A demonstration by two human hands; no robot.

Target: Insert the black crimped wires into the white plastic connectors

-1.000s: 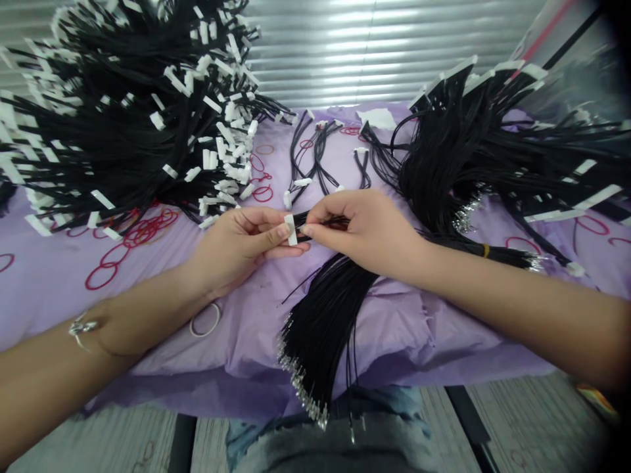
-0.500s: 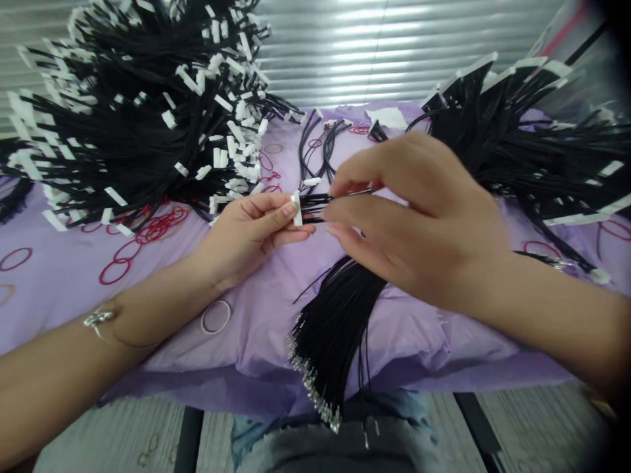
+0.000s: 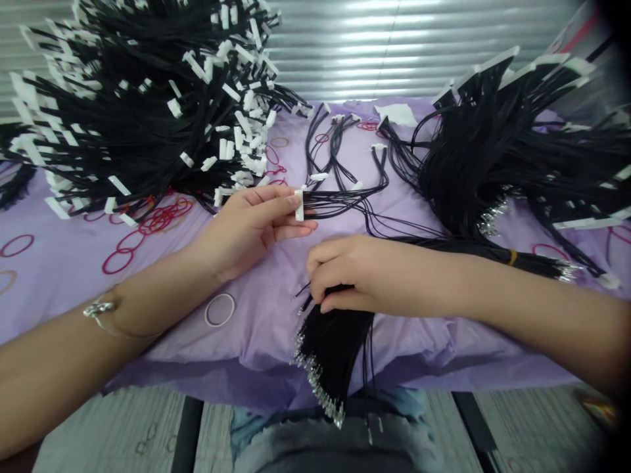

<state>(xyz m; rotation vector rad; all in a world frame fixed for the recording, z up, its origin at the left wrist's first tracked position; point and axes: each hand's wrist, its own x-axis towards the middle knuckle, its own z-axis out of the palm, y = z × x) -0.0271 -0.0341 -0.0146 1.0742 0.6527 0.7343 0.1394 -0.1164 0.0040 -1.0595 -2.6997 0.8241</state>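
Note:
My left hand (image 3: 251, 226) pinches a small white plastic connector (image 3: 299, 205) between thumb and fingers. Several thin black wires run from that connector to the right across the sheet. My right hand (image 3: 348, 276) sits lower, its fingers curled around the top of a thick bundle of black wires (image 3: 332, 351). That bundle hangs toward me, and its ends carry small crimped metal terminals. The fingers hide the upper part of the bundle.
Large heaps of black wires with white connectors (image 3: 148, 112) fill the upper left, and another heap (image 3: 473, 157) lies on the right. Red rubber bands (image 3: 162, 220) and a pale band (image 3: 219, 310) lie on the lilac sheet (image 3: 236, 355). Loose wire sets (image 3: 335, 151) lie at the middle back.
My right hand has left the connector and dropped down onto the wire bundle. The left hand still holds the connector, and its wires now stretch out to the right.

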